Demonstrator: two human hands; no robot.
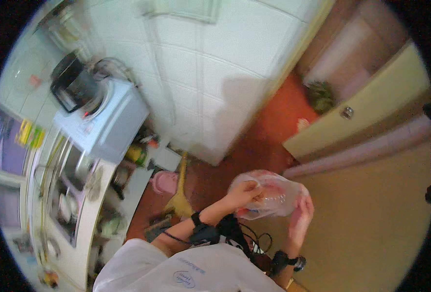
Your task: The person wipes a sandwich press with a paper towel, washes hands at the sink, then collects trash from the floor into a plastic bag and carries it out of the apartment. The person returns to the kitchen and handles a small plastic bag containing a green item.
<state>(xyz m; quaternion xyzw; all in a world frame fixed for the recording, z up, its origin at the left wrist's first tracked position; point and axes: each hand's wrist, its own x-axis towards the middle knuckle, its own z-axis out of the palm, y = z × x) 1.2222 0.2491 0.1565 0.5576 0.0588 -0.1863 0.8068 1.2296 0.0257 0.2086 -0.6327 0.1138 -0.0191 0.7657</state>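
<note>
A clear plastic bag (274,200) hangs between my two hands in front of my body. My left hand (246,193) pinches its rim on the left side, fingers curled. On the opposite side my right hand (304,206) grips the bag's edge, its fingers partly behind the film. The bag is spread wide and see-through. Reddish tones show through it, and a small red and blue patch sits at its lower left; I cannot tell what that is. Dark straps circle both wrists.
At left a counter holds a sink (65,204) with dishes. A dark kettle (75,85) stands on a white appliance (106,116). A yellow broom (182,199) and pink bin (164,182) are on the red floor. An open door (361,106) stands at right, with a green plant (320,95) beyond.
</note>
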